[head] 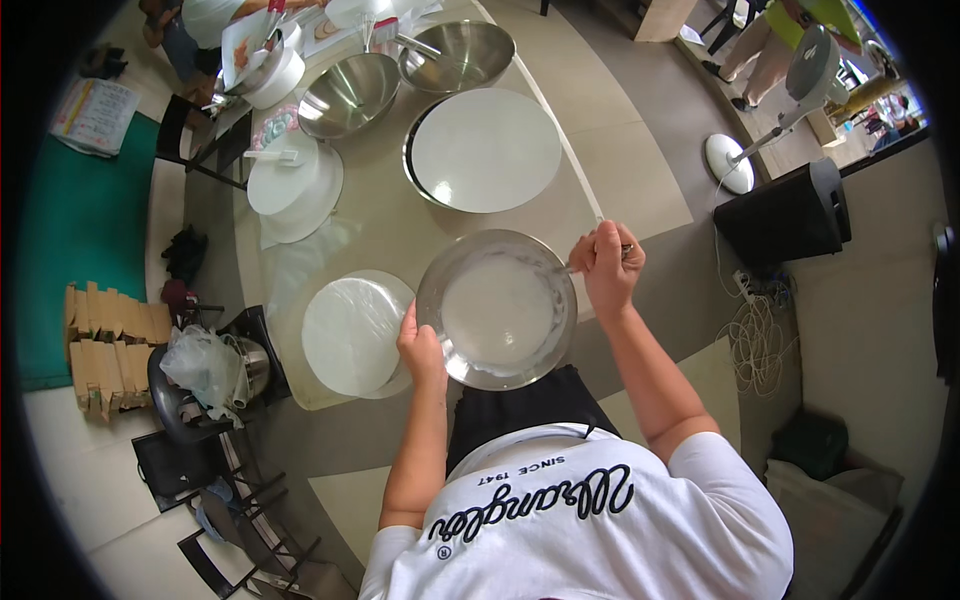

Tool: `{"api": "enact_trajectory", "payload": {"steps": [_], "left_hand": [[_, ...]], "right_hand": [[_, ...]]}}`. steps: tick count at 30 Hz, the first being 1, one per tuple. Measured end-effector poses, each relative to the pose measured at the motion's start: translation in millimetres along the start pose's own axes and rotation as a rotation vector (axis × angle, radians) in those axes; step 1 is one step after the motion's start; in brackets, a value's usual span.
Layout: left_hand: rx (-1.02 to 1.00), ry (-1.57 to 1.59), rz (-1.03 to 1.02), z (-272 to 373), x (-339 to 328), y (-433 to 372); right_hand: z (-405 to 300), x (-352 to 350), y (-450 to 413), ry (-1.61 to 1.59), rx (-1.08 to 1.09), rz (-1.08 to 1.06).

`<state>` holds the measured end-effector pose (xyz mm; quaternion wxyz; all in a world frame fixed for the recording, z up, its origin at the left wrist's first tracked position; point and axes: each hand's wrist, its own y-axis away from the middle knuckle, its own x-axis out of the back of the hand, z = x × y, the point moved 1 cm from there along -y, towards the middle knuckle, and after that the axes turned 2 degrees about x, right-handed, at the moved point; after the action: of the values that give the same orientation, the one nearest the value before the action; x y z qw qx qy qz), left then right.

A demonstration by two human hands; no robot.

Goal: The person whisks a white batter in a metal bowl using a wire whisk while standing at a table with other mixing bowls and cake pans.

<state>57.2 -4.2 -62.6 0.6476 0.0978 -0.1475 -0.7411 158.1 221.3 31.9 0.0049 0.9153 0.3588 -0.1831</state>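
Observation:
In front of my body is a round stainless steel bowl (433, 279) holding a smooth white liquid or batter (499, 311). My left hand (422, 346) grips its left rim, thumb toward me. At the upper right rim my right hand (611, 262) is closed around a slim handle (571, 269); whether that belongs to a utensil or to the bowl I cannot tell. Just left of the bowl lies a white disc with a shiny plastic-like surface (352, 334). Beyond the bowl, a large white round board (487, 150) rests over a dark-rimmed round pan or bowl (409, 154).
Two steel bowls (349, 94) stand farther back, one with a whisk (442, 64). A white cake turntable (296, 180) is at the table's left. A pedestal fan (731, 163), black speaker (780, 214) and coiled cables (757, 337) are to the right. People stand in the background.

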Motion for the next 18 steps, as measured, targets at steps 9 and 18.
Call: {"api": "enact_trajectory", "payload": {"steps": [9,18], "left_hand": [[-0.098,-0.012,-0.013,-24,-3,-11],[-0.007,0.141,-0.027,-6,-15,-7]], "right_hand": [[35,1,0,-0.03,0.102,0.183],[26,-5,14,-0.056,-0.031,0.175]]}}
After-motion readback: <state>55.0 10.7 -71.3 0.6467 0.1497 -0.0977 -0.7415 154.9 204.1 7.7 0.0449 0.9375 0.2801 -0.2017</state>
